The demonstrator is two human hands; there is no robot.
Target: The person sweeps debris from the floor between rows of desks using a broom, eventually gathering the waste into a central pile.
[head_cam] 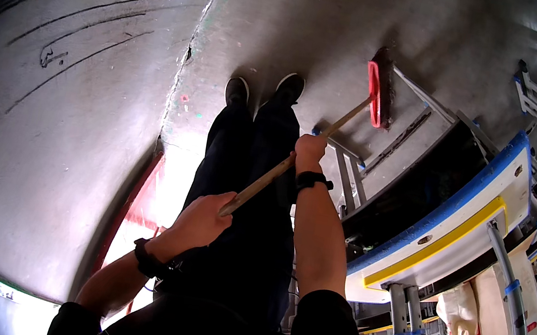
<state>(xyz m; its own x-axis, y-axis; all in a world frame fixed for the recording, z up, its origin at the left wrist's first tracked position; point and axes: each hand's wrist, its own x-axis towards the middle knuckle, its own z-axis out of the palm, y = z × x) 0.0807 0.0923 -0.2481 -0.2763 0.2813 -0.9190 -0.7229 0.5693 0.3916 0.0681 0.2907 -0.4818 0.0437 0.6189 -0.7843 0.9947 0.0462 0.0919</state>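
Note:
My left hand (200,218) is closed around the upper end of a wooden broom handle (266,180), close to my body. Further down the same handle, my right hand (310,149) grips it. The handle slants away to a push broom with a red head (375,95) and dark bristles, resting on the concrete floor to the right of my feet. The bristles lie beside the metal leg frame of a table or bench. Both wrists carry black bands.
A scuffed wall (83,99) with black marks rises at left, beside a red-edged opening (133,209). At right stand metal-legged tables, one with a blue-edged white panel (451,219) and yellow strip. A pale cloth bag (458,311) hangs or lies at lower right.

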